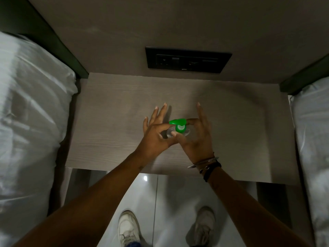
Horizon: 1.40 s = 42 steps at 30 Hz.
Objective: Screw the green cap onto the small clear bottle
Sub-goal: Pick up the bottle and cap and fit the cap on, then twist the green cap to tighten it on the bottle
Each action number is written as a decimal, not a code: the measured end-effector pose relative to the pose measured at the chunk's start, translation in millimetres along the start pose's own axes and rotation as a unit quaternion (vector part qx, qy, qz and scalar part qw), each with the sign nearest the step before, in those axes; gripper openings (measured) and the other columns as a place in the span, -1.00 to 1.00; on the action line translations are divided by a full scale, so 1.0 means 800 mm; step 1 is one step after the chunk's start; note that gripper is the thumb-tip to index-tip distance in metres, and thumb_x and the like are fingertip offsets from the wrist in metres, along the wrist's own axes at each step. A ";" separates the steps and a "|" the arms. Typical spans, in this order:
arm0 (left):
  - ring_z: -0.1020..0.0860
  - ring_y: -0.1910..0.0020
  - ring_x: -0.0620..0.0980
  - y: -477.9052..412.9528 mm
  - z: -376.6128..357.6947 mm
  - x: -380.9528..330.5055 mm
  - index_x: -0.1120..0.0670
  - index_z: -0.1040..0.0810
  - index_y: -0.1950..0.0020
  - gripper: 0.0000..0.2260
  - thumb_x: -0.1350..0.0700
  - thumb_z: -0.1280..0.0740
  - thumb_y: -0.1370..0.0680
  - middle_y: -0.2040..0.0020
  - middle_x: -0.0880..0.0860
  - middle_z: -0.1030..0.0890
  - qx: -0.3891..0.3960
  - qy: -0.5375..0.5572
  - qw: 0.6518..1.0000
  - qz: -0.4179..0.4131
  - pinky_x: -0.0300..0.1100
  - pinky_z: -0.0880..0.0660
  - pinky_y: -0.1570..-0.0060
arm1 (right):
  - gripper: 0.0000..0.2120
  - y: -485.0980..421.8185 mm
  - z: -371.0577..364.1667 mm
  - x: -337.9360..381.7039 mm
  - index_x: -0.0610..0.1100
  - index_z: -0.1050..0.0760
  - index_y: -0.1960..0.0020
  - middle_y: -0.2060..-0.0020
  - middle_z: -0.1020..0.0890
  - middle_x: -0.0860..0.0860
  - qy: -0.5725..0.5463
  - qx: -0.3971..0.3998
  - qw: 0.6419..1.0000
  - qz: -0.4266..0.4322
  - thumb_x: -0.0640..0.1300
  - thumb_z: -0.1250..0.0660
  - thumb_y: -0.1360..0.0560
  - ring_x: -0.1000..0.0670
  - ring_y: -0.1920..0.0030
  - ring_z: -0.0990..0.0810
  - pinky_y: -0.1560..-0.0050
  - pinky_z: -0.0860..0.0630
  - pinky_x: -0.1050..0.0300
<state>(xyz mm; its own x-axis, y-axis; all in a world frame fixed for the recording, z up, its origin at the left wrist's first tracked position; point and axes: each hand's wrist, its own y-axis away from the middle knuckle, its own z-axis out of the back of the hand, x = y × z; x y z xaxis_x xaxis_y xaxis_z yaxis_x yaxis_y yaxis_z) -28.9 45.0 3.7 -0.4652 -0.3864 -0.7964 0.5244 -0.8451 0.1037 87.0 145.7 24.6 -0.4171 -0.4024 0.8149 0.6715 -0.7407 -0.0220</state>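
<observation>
A small clear bottle (187,133) stands on the wooden bedside table (110,132), seen from above. A green flip-top cap (179,124) sits on its neck with the lid swung open toward the back left. My left hand (154,132) pinches the bottle's left side between thumb and forefinger, the other fingers spread. My right hand (195,138) touches the cap: the forefinger curls against its right side and the thumb presses from the front. The remaining fingers of that hand point away. Most of the bottle body is hidden by my hands.
A black socket panel (187,59) is set in the wall behind the table. White bedding lies on the left (32,113) and on the right (313,131). Below the table's front edge are a glossy floor and my white shoes (128,227).
</observation>
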 end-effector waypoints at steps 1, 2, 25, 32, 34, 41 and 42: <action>0.20 -0.50 -0.13 0.000 0.000 0.002 -0.10 -0.57 -0.11 -0.69 -0.12 -0.42 -0.39 -0.54 -0.11 0.01 0.000 -0.009 1.000 -0.001 0.12 0.28 -0.44 | -0.44 0.001 0.000 0.003 0.02 -0.44 -0.17 -0.52 -0.14 -0.06 0.002 0.010 1.000 0.002 0.04 -0.56 -0.24 -0.06 -0.47 -0.17 -0.43 -0.24 -0.17; 0.20 -0.50 -0.12 0.000 0.000 0.004 -0.11 -0.57 -0.11 -0.68 -0.05 -0.46 -0.37 -0.53 -0.12 0.01 -0.003 -0.015 1.000 -0.003 0.13 0.28 -0.44 | -0.27 0.001 0.001 0.005 0.14 -0.30 -0.29 -0.53 -0.10 -0.09 0.000 0.024 1.000 0.008 0.10 -0.55 -0.21 -0.08 -0.48 -0.16 -0.44 -0.22 -0.16; 0.18 -0.49 -0.12 0.000 0.001 0.005 -0.18 -0.44 -0.26 -0.56 -0.04 -0.43 -0.40 -0.54 -0.09 -0.03 0.001 -0.014 1.000 0.007 0.17 0.25 -0.44 | -0.31 -0.010 0.003 0.009 -0.08 -0.43 -0.19 -0.42 -0.30 -0.16 -0.005 0.022 1.000 -0.007 0.01 -0.62 -0.13 -0.10 -0.43 -0.22 -0.41 -0.26 -0.07; 0.15 -0.50 -0.07 -0.010 0.011 -0.001 -0.31 -0.39 -0.22 -0.51 -0.06 -0.45 -0.36 -0.55 -0.05 -0.05 0.046 -0.019 0.999 -0.013 0.17 0.25 -0.41 | -0.50 -0.015 -0.001 0.020 0.01 -0.46 0.00 -0.26 -0.47 -0.14 -0.057 -0.023 0.998 0.001 -0.15 -0.61 -0.15 -0.16 -0.29 -0.40 -0.30 -0.36 -0.30; 0.14 -0.50 -0.07 -0.010 0.012 -0.001 -0.27 -0.44 -0.23 -0.56 -0.05 -0.44 -0.39 -0.56 -0.03 -0.06 0.052 -0.033 0.998 -0.009 0.17 0.24 -0.42 | -0.31 -0.016 -0.007 0.030 0.17 -0.29 -0.01 -0.20 -0.48 -0.13 -0.027 -0.060 0.998 -0.018 0.02 -0.64 -0.04 -0.14 -0.21 -0.45 -0.22 -0.43 -0.28; 0.18 -0.50 -0.09 -0.012 0.013 0.001 -0.29 -0.37 -0.23 -0.51 -0.06 -0.46 -0.37 -0.56 -0.07 -0.03 0.076 0.007 0.997 -0.001 0.09 0.30 -0.39 | -0.62 -0.011 0.007 0.004 -0.07 -0.55 -0.15 -0.49 -0.20 -0.19 0.016 0.078 0.996 0.037 -0.04 -0.47 -0.35 -0.22 -0.50 -0.10 -0.42 -0.12 -0.39; 0.18 -0.51 -0.08 -0.013 0.013 0.001 -0.29 -0.37 -0.23 -0.52 -0.09 -0.45 -0.37 -0.56 -0.08 -0.02 0.081 0.009 0.997 -0.003 0.08 0.30 -0.38 | -0.67 -0.010 0.009 0.002 -0.09 -0.58 -0.09 -0.47 -0.24 -0.19 0.020 0.071 0.996 0.041 -0.05 -0.47 -0.35 -0.23 -0.49 -0.11 -0.41 -0.13 -0.39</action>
<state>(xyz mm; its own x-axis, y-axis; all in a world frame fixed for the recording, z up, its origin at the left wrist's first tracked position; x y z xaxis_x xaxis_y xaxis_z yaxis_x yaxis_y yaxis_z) -42.2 49.7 8.5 -0.4545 -0.3762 -0.8074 0.3991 -0.8964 0.1930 85.9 155.0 30.3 -0.3801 -0.4818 0.7896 0.7826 -0.6226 -0.0032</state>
